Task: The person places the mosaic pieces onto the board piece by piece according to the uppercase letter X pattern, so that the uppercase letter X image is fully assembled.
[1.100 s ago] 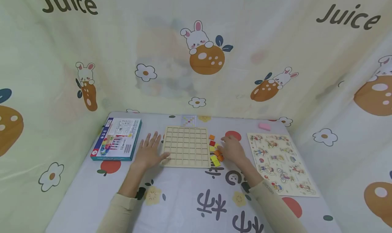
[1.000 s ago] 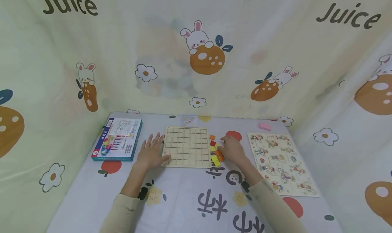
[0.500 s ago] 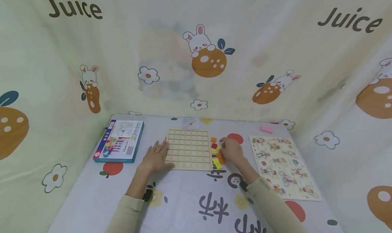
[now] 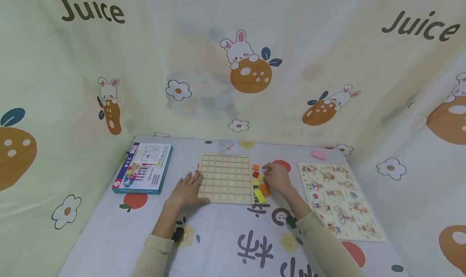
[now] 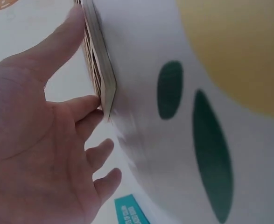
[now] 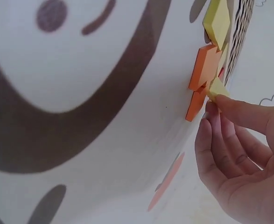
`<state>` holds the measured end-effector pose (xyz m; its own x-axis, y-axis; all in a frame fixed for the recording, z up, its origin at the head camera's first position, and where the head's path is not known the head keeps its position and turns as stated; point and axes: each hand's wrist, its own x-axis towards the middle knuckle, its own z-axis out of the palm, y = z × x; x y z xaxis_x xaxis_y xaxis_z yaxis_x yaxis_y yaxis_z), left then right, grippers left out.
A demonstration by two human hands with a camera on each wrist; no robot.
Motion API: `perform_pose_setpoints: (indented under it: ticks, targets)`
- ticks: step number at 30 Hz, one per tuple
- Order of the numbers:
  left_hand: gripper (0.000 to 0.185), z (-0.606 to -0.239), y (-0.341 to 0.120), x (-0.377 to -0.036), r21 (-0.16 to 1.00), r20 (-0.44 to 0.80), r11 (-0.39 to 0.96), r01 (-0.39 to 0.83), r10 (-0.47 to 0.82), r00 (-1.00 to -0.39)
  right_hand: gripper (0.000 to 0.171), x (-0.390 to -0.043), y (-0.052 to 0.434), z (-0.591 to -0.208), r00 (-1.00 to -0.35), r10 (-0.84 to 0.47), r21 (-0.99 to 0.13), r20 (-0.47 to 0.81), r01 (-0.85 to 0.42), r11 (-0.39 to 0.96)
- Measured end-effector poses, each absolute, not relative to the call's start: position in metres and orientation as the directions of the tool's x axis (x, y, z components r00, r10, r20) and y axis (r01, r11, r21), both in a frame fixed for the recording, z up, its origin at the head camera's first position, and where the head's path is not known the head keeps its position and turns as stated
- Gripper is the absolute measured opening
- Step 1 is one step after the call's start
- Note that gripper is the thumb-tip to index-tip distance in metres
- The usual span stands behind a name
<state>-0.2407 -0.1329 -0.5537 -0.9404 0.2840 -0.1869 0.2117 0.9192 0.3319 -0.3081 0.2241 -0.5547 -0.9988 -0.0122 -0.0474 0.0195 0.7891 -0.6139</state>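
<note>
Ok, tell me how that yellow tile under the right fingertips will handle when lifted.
The yellow tile looks thin, flat and rigid, so probably light and stiff. Its flat faces make rolling unlikely. Lying flush among neighbouring tiles, it may need tipping up by an edge, as the right hand seems to be doing.

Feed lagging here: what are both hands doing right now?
Left hand: open, flat against the wooden grid board.
Right hand: pinching a small yellow square tile.
</note>
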Motion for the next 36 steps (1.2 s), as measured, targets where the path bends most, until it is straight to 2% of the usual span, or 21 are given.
perform_pose_setpoints:
  ticks: [5,10,18,36]
  targets:
    - [0.096,-0.558,-0.134,-0.241,0.319,-0.181,0.924,0.209,0.276,-0.944,0.040,-0.311,0.228,-0.557,-1.000,-0.008,-0.628,-0.026,0.010,0.778]
    - [0.095,-0.558,-0.132,-0.242,0.325,-0.162,0.920,0.219,0.282,-0.946,0.039,-0.314,0.227,-0.557,-1.000,0.003,-0.666,0.017,-0.009,0.746]
    - [0.094,-0.558,-0.130,-0.240,0.328,-0.151,0.923,0.200,0.260,-0.954,0.036,-0.323,0.210,-0.554,-1.000,0.008,-0.731,0.009,-0.001,0.682]
    - [0.093,-0.556,-0.128,-0.238,0.316,-0.157,0.932,0.180,0.239,-0.958,0.035,-0.346,0.172,-0.550,-0.994,-0.102,-0.788,0.030,-0.087,0.610]
